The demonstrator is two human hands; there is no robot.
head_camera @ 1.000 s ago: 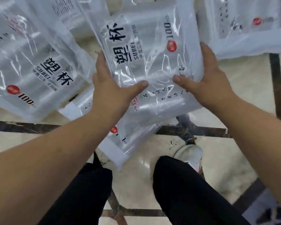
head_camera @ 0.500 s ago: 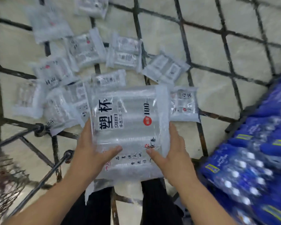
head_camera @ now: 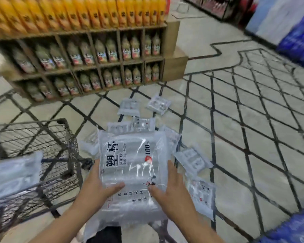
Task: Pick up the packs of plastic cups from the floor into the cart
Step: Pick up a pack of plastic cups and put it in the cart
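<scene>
Shop aisle, pale stone floor point(head_camera: 253, 137) with dark diamond lines. Held item: clear plastic pack of cups point(head_camera: 132, 165), printed black, raised before the body, near centre. Left hand point(head_camera: 96, 188) and right hand point(head_camera: 172, 192) clamp its near edges, thumbs on top. Judged light, soft, slippery; best held by both sides. Loose packs point(head_camera: 193, 159) lie beyond and right. Grey wire cart point(head_camera: 67, 137) left, one pack point(head_camera: 12, 172) inside. Wooden shelf of bottles point(head_camera: 102, 55) far.

The cart point(head_camera: 42, 155) stands open on top at nine o'clock, while loose packs point(head_camera: 193, 158) cover the floor point(head_camera: 253, 137) at twelve o'clock.
</scene>
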